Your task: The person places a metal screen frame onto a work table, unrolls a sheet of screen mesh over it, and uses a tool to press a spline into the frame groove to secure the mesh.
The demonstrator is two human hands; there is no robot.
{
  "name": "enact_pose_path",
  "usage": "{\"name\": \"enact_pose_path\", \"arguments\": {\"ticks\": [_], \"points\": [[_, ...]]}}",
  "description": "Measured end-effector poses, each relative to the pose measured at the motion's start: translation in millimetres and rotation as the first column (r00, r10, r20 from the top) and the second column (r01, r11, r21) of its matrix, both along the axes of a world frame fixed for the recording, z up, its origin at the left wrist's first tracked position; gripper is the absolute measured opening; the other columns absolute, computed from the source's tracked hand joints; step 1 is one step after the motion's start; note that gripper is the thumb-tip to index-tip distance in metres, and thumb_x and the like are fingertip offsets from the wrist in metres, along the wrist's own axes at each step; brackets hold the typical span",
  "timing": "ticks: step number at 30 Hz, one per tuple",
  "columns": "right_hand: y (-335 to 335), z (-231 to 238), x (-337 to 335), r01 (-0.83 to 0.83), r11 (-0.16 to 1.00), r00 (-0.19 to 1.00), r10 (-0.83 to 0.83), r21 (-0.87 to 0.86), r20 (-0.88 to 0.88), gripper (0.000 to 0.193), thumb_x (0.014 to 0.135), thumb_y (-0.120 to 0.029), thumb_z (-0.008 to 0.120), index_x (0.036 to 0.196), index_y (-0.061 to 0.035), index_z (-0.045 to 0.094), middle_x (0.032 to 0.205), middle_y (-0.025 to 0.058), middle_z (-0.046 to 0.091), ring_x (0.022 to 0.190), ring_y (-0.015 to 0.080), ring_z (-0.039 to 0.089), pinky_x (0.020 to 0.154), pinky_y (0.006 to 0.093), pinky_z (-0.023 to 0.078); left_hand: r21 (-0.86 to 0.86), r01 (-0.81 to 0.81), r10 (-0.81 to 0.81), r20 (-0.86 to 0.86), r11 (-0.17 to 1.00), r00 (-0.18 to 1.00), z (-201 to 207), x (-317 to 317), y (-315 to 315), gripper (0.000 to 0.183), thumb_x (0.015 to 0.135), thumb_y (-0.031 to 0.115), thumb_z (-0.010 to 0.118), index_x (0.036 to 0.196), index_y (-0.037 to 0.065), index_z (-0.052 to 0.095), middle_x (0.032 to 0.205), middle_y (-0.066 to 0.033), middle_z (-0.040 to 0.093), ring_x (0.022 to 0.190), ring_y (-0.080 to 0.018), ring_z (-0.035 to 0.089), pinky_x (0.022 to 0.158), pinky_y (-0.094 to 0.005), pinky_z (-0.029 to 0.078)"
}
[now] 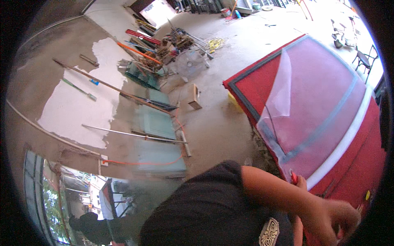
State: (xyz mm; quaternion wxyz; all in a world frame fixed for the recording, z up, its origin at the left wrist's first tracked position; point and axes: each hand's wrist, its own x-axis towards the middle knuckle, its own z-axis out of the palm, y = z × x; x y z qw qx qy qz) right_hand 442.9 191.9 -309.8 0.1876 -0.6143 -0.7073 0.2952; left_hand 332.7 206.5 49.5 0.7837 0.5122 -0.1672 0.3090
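Upper right bright, floor [283, 30] washed out | left dimmer | fisheye edges bent, black | lower right possibly blurred

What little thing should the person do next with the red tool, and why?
Maybe slide the red tool a little along the white roll. One hand holds it close to the roll's near end, and the see-through sheet beside the roll already covers much of the grey frame.
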Motion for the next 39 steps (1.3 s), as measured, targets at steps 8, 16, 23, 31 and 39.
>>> {"name": "enact_pose_path", "arguments": {"ticks": [8, 16, 23, 31, 39], "points": [[-17, 69, 10, 0.161, 0.984, 0.986, -0.164, -0.079, -0.029, 0.017, 0.09, -0.01, 0.069, 0.106, -0.0041, 0.07, 0.101, 0.0212, 0.07, 0.102, 0.0439, 0.065, 0.086, 0.052, 0.051, 0.122, -0.415, 0.37, -0.716, 0.901, 0.592, -145, -90, 55, 0.024, 0.109, 0.019, 0.063, 0.106, -0.001, 0.075, 0.1, -0.0043, 0.075, 0.095, -0.0082, 0.066, 0.086, -0.0311, 0.055], [-19, 32, 31, 0.214, 0.976, 0.976, -0.215, -0.026, -0.029, 0.02, 0.094, -0.016, 0.069, 0.11, -0.0036, 0.07, 0.098, 0.0227, 0.071, 0.096, 0.0443, 0.069, 0.083, 0.051, 0.054, 0.423, -0.714, 0.584, -0.812, 0.558, -0.025, -256, -179, 69, 0.024, 0.112, 0.018, 0.053, 0.116, 0.002, 0.072, 0.091, -0.0021, 0.071, 0.086, -0.0119, 0.065, 0.081, -0.0308, 0.054], [23, 50, -6, 0.122, 0.99, 0.985, -0.129, -0.069, -0.115, 0.017, 0.097, -0.019, 0.068, 0.106, -0.005, 0.07, 0.096, 0.0219, 0.07, 0.094, 0.0443, 0.069, 0.08, 0.0508, 0.053, 0.549, -0.569, 0.463, -0.832, 0.611, -0.306, -317, -247, 97, 0.033, 0.107, 0.012, 0.043, 0.12, 0.002, 0.072, 0.097, -0.0111, 0.077, 0.089, -0.02, 0.073, 0.083, -0.0361, 0.058], [66, 51, -74, 0.158, 0.982, 0.986, -0.162, -0.105, -0.036, 0.02, 0.097, -0.025, 0.069, 0.1, -0.0054, 0.069, 0.095, 0.0238, 0.07, 0.093, 0.0482, 0.067, 0.079, 0.0563, 0.051, 0.83, -0.197, 0.756, -0.556, 0.521, -0.345, -380, -302, 166, 0.03, 0.094, 0.007, 0.05, 0.106, 0.003, 0.077, 0.115, -0.0222, 0.074, 0.109, -0.0444, 0.068, 0.097, -0.0499, 0.054], [107, 9, -144, 0.067, 0.989, 0.997, -0.063, -0.132, 0.037, 0.025, 0.096, -0.026, 0.07, 0.111, -0.007, 0.073, 0.093, 0.0231, 0.071, 0.09, 0.0469, 0.07, 0.079, 0.0513, 0.054, 0.779, -0.325, 0.726, -0.622, 0.536, -0.293, -401, -325, 215, 0.052, 0.094, 0.003, 0.052, 0.145, -0.006, 0.055, 0.149, -0.0304, 0.056, 0.138, -0.0447, 0.055, 0.118, -0.0486, 0.044]]}}
